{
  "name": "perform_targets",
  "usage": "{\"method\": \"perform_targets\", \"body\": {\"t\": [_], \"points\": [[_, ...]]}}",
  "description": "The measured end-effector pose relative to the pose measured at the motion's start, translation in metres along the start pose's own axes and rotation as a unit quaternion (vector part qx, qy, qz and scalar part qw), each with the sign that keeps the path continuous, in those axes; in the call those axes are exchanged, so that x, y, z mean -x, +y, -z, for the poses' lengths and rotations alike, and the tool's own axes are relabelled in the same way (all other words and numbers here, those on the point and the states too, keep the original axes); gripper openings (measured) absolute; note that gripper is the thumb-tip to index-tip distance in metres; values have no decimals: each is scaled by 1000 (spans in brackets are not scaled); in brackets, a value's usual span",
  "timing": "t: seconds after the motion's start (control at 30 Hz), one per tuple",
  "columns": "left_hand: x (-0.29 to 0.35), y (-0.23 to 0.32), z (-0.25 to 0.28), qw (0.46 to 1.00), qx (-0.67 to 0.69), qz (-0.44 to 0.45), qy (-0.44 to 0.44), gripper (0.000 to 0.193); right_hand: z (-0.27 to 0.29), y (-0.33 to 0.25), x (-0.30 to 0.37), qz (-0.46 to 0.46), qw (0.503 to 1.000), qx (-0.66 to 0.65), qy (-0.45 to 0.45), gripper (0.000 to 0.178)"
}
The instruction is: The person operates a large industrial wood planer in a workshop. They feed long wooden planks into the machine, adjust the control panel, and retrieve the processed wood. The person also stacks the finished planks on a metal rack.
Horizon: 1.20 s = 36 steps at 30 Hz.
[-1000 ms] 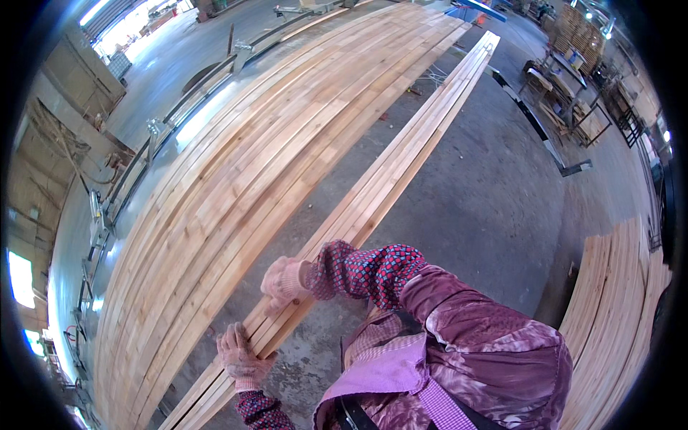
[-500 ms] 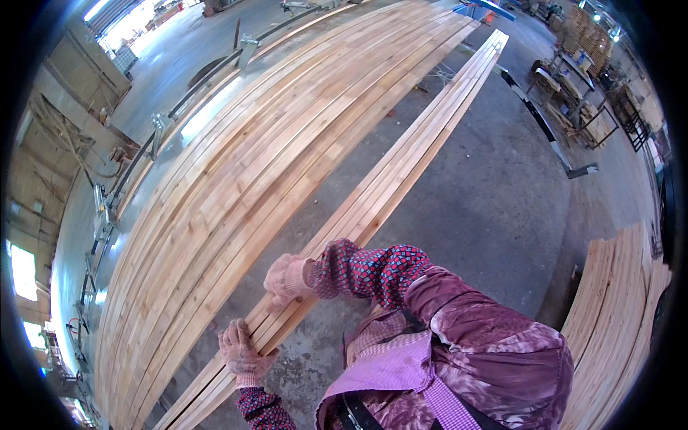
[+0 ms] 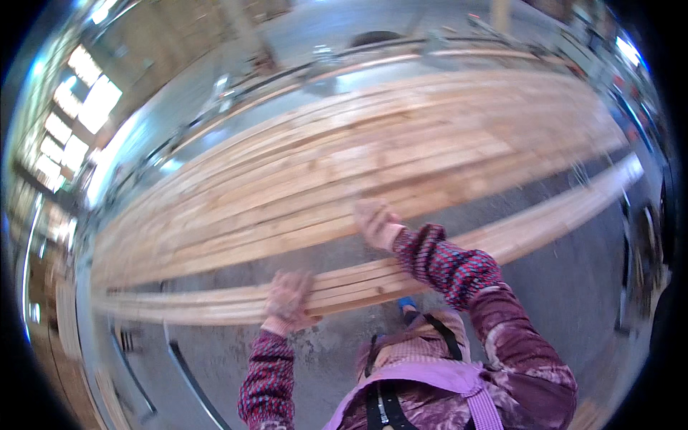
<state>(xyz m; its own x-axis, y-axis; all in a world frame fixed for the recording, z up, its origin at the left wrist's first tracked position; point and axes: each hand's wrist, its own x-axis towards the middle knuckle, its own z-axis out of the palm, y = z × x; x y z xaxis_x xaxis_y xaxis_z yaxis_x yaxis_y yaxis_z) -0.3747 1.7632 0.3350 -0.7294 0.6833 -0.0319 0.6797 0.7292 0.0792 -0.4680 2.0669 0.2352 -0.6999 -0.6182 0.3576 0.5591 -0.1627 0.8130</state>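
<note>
A bundle of several long, narrow wooden boards (image 3: 362, 284) crosses in front of me, left to right. My left hand (image 3: 288, 297) grips it left of the middle, fingers over the top and thumb at the near side. Beyond lies a broad layer of wooden boards (image 3: 315, 186) side by side, a gap of floor between it and the bundle. My right hand (image 3: 376, 221), smeared by motion, is off the bundle at the broad layer's near edge; its fingers look apart with nothing in them. Whether it touches that edge I cannot tell. Both hands look gloved.
A metal frame with clamps (image 3: 322, 61) runs along the far side of the broad layer. Grey concrete floor (image 3: 337, 358) lies below the bundle. Dark metal bars (image 3: 188, 376) stand at the lower left. Bright windows (image 3: 99, 104) show at the far left.
My view has turned left, so the boards now lie more crosswise. My right hand has left the narrow bundle and moved to the broad layer's edge. My left hand stays on the bundle.
</note>
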Motion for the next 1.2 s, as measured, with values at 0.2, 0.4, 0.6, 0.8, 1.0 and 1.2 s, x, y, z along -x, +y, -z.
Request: {"method": "perform_targets", "body": {"t": [0.2,0.4,0.6,0.8,1.0,1.2], "points": [[17,-4,15,1000,6,1,3,94,-8,13,-18,52,544,-825,-144,10],[24,-8,-6,999,-23,12,31,97,-29,82,-3,352,-46,-870,-343,60],[17,-6,7,999,-13,13,28,96,-36,62,-55,274,387,-862,-181,72],[13,-10,2,999,-27,12,16,96,-15,-43,-77,171,637,-752,-13,37],[27,-5,-5,998,1,30,54,92,-33,53,-86,357,286,-881,-117,26],[28,-16,-19,999,39,-3,7,92,-35,35,-56,430,46,-893,-127,53]]}}
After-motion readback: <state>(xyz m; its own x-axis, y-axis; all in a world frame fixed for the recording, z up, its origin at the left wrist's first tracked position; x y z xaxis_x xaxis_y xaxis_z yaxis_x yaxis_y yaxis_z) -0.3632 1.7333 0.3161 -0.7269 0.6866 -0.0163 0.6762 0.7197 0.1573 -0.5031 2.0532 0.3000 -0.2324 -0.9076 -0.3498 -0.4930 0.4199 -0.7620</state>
